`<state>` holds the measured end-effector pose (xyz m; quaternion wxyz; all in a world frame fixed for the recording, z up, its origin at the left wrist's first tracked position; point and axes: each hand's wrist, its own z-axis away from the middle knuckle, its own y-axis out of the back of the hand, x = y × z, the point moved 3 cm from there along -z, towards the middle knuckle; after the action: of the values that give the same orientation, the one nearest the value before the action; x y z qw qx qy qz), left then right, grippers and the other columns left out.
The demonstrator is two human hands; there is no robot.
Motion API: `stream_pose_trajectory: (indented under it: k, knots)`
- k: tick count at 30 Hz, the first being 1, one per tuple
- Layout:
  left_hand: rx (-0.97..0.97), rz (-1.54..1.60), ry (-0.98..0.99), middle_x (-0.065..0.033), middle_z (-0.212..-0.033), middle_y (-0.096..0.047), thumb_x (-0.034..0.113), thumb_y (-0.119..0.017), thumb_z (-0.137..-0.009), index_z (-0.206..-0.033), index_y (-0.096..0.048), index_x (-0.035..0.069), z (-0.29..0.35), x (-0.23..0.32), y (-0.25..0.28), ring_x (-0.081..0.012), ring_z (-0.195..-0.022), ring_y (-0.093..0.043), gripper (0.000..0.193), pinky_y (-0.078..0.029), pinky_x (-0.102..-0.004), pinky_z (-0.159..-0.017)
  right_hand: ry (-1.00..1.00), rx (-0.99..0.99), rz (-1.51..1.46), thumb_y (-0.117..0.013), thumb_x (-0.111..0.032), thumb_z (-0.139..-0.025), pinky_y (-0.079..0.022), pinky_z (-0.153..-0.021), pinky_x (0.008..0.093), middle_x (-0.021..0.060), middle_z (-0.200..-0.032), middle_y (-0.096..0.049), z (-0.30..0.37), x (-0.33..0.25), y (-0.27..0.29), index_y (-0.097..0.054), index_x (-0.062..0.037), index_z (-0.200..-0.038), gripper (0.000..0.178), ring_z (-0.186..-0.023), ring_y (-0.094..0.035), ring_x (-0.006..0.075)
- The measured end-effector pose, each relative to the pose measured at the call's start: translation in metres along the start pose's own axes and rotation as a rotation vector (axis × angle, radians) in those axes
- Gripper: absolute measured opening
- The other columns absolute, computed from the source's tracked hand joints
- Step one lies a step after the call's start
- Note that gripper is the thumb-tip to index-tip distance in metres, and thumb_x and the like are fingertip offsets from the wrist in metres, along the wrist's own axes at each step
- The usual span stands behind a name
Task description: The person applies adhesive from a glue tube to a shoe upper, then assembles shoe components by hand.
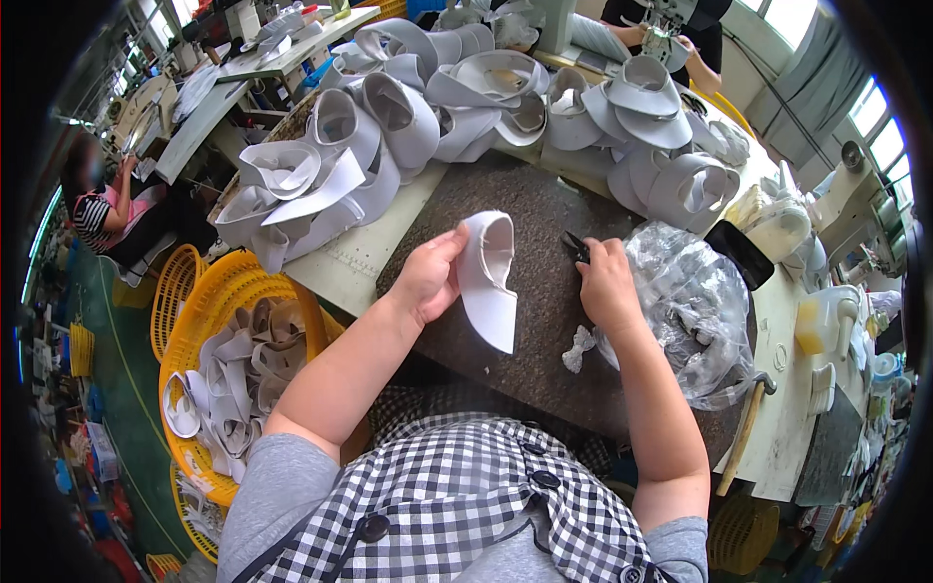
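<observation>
A white shoe upper [484, 277] stands out over the dark work board [442, 216], its opening facing up and its pointed end toward me. My left hand [431, 277] pinches it along its left side. To its right, my right hand [609, 287] is closed round a small dark cutting tool, probably thread snips [575, 247], whose tip points left, apart from the upper. Below that hand a small white, bow-shaped piece [578, 348] lies on the board. Beside my right wrist sits a clear plastic bag [685, 301] with small pieces inside.
White uppers [398, 117] are heaped along the far table edge. A yellow basket [199, 321] of more pieces stands at left. A hammer [743, 437], a brush [823, 389] and a black tray [739, 255] lie at right. Co-workers sit at far left [107, 209] and far right [705, 63].
</observation>
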<state>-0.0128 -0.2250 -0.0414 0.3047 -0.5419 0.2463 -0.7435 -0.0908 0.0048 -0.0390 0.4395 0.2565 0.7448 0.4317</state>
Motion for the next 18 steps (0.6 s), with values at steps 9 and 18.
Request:
stream_pose_trajectory:
  k: [9, 18]
  knots:
    - [-0.058, 0.109, -0.115, 0.0044, -0.064, -0.037, 0.042, -0.051, -0.097, -0.113, -0.055, 0.007, -0.008, 0.014, 0.027, -0.0063, -0.054, -0.038, 0.039, -0.039, -0.0213, -0.049, 0.133, 0.170, -0.011, -0.060, -0.004, -0.085, -0.049, -0.081, 0.0396, 0.0145, -0.102, -0.062, 0.040, -0.031, 0.063, -0.063, -0.0046, -0.105, 0.020, -0.093, -0.060, 0.0332]
    - [0.440, -1.096, -0.780, -0.0133, -0.113, -0.055, 0.026, -0.056, -0.097, -0.123, -0.055, 0.002, -0.022, 0.025, 0.040, -0.0211, -0.100, -0.057, 0.036, -0.048, -0.0300, -0.088, 0.186, -0.041, 0.057, -0.062, 0.002, -0.077, -0.050, -0.080, 0.0368, 0.0078, -0.105, -0.057, 0.099, -0.039, 0.050, -0.066, -0.0108, -0.098, 0.024, -0.097, -0.057, 0.0281]
